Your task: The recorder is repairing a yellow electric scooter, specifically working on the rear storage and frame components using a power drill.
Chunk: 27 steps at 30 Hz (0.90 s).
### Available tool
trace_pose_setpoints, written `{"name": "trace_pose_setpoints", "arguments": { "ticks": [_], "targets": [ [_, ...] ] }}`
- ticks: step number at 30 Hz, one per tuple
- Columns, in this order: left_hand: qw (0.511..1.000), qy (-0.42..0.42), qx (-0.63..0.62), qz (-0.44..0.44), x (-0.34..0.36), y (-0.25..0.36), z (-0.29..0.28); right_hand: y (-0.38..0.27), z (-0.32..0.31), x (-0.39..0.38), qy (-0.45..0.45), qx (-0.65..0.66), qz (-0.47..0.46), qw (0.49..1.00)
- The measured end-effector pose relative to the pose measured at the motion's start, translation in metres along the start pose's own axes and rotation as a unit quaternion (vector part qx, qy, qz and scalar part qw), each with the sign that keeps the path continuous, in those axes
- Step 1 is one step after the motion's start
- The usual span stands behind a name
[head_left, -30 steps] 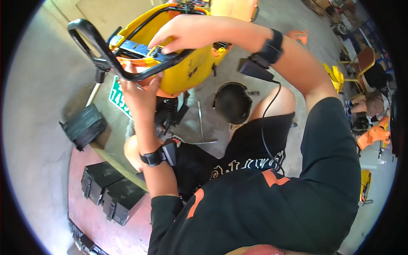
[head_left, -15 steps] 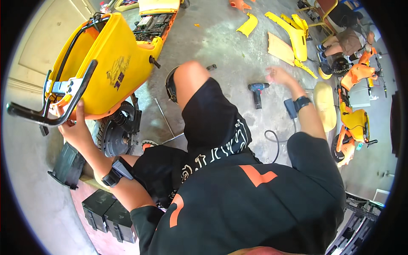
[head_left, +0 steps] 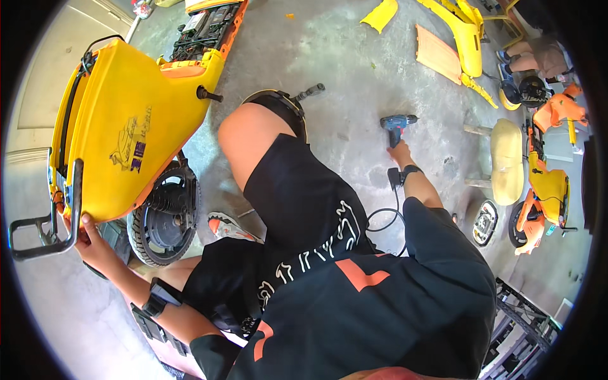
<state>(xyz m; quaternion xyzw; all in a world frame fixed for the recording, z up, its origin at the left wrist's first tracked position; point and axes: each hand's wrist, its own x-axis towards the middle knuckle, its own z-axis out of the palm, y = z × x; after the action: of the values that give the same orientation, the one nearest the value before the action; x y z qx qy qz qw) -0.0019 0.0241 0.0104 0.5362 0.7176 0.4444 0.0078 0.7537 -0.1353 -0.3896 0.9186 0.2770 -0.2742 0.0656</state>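
My right hand (head_left: 399, 152) is closed around the handle of a blue and black cordless drill (head_left: 396, 121), whose nose points right, just over or on the grey floor; I cannot tell which. At the left stands a yellow electric scooter (head_left: 120, 120) with a black rear wheel (head_left: 166, 218). Its black grab rail (head_left: 77, 202) sticks out at the tail. My left hand (head_left: 95, 244) grips the lower edge of the tail beside this rail, thumb on the yellow body, and its other fingers are partly hidden underneath.
Yellow body panels (head_left: 467, 47) and an orange panel (head_left: 438, 54) lie farther off on the floor. A yellow seat (head_left: 506, 161) rests at the right, near a second yellow and orange scooter (head_left: 548, 190). Another person (head_left: 541, 57) is at the far right. A dark rack (head_left: 522, 316) stands lower right.
My right hand has come from beside the drill to a grip on its handle. My left hand stays at the scooter's tail. The whole view has shifted with my head.
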Motion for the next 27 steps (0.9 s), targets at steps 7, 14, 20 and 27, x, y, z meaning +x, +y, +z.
{"name": "trace_pose_setpoints", "arguments": {
  "ticks": [7,14,20,27],
  "targets": [
    [0.996,0.041,0.08,-0.01,0.01,-0.02,-0.007,0.002,0.007,0.058,0.04,0.028,0.04,0.998],
    [0.972,0.033,0.218,-0.076,0.009,-0.002,-0.019,-0.023,0.02,0.066,0.048,0.044,0.09,0.994],
    [0.984,0.015,0.165,-0.064,0.005,-0.001,-0.01,-0.017,0.001,0.067,0.126,0.113,-0.011,0.986],
    [0.998,-0.05,0.021,-0.033,0.001,0.003,0.015,0.0,-0.043,0.031,0.177,0.253,-0.048,0.95]
  ]
}}
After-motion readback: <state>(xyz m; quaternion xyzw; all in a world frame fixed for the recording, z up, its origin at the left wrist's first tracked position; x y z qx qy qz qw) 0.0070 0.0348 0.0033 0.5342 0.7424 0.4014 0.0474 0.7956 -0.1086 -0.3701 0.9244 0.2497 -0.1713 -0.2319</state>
